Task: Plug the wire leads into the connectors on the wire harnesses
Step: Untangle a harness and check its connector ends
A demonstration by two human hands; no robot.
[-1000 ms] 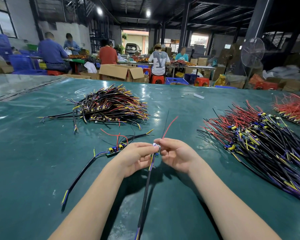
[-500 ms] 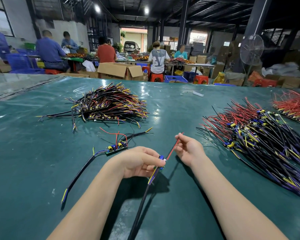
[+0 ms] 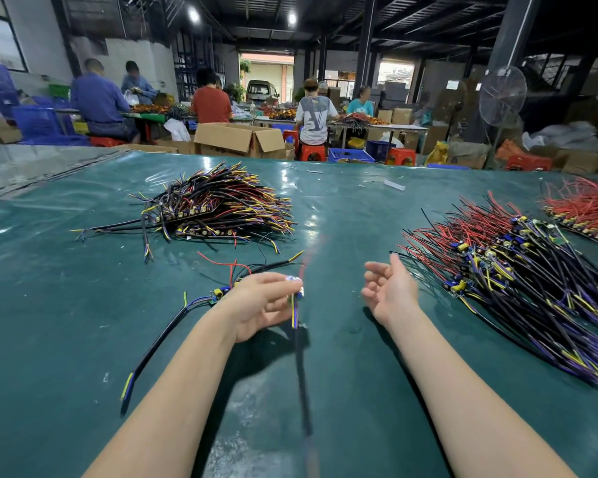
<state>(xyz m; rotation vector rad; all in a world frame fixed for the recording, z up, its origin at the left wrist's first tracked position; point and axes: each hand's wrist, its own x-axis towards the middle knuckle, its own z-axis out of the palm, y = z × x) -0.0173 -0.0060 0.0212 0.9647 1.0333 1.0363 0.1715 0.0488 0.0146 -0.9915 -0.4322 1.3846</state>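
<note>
1. While the left hand (image 3: 263,303) hangs over the bench (image 3: 66,322) about midway between its side edges, its thumb and curled fingertips pinch one wire harness (image 3: 295,310) at the small connector end. The harness's black cable (image 3: 301,367) drops toward the near edge as a motion-blurred streak.
2. Yellow and blue wires show just below the pinch. A faint red streak (image 3: 308,263) rises above it, too blurred to tell whether a lead is seated there.
3. The right hand (image 3: 390,293) is apart from the left, with its palm turned toward it. Its fingers are loosely curled and spread, holding nothing.
4. One loose harness (image 3: 173,326) lies flat just left of the left hand. Its small board is partly hidden behind that hand, its black cable runs toward the near left corner, and thin red leads curl beyond it.
5. Three heaps lie on the bench, well apart from one another:
   - The far heap (image 3: 214,208) of black, yellow and red wires lies toward the far edge, left of centre.
   - The right heap (image 3: 518,270) of red leads, purple-and-yellow cables and small boards lies by the right edge, near the right hand.
   - The red heap (image 3: 587,208) lies at the far right corner.
6. Beyond the far edge, five people (image 3: 97,98) sit at other tables. One open cardboard box (image 3: 239,138) and one standing fan (image 3: 503,96) are also there.
</note>
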